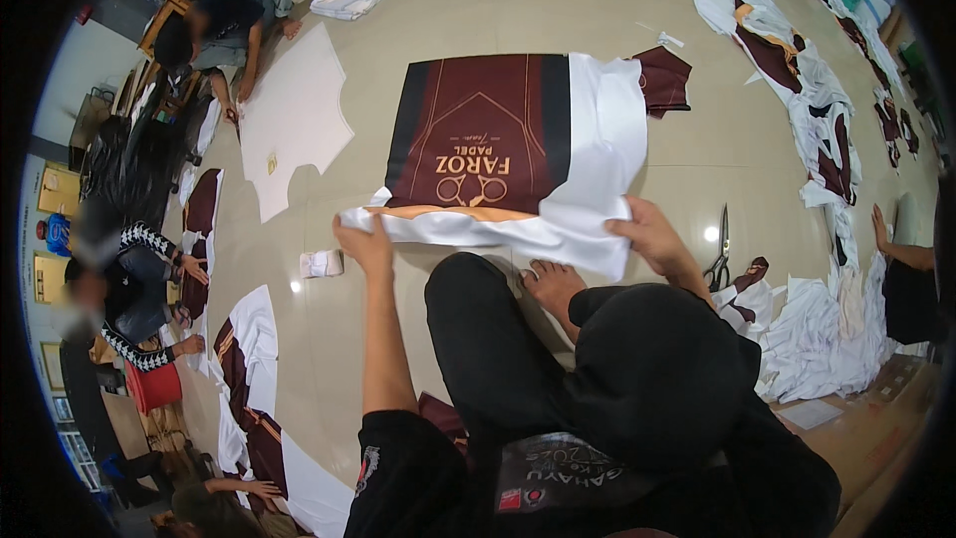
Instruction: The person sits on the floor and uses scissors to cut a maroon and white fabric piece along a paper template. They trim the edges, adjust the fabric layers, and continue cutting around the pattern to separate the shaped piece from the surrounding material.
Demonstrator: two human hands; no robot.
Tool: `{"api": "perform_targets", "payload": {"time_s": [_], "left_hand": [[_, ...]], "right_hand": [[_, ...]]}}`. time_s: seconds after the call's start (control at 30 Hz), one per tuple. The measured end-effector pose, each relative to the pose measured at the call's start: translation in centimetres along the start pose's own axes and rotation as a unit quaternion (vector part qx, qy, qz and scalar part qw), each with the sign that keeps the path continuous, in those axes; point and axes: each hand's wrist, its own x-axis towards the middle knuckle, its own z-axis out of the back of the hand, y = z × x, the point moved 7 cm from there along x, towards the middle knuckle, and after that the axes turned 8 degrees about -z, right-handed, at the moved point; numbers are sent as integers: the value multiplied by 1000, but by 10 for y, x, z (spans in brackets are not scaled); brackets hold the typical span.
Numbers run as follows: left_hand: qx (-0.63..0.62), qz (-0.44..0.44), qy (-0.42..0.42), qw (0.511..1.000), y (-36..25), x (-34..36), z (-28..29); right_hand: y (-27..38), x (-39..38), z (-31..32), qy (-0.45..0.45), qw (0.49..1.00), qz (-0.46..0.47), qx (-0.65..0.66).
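Observation:
A printed fabric panel (468, 130), maroon with dark side bands, gold lines and white margins, lies on the floor in front of my bent knee. Its near edge is lifted and turned over, showing a white underside and an orange strip. My left hand (366, 241) pinches the left end of this raised edge, fingers closed. At the other end my right hand (649, 237) grips the white margin between thumb and fingers. Part of a smaller maroon fabric piece (665, 80) sticks out past the panel's far right side.
Large black-handled scissors (721, 249) lie right of my right hand. A small white bundle (322, 264) sits left of my left forearm. White and maroon fabric heaps (822, 329) line the right side. A pale cut sheet (294, 120) lies far left, where other people work.

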Motion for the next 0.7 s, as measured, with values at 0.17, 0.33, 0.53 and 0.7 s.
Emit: {"api": "perform_targets", "payload": {"time_s": [0.17, 0.33, 0.53, 0.7], "left_hand": [[-358, 19, 539, 763, -215, -95, -55], [-200, -250, 671, 668, -206, -207, -117], [-243, -303, 677, 625, -232, -217, -19], [-314, -300, 632, 642, -230, -156, 85]], "right_hand": [[-8, -7, -125, 335, 927, -159, -47], [-25, -13, -153, 515, 808, -57, -282], [-50, 73, 61, -190, 942, 97, -260], [-97, 67, 76, -412, 729, 121, -532]]}}
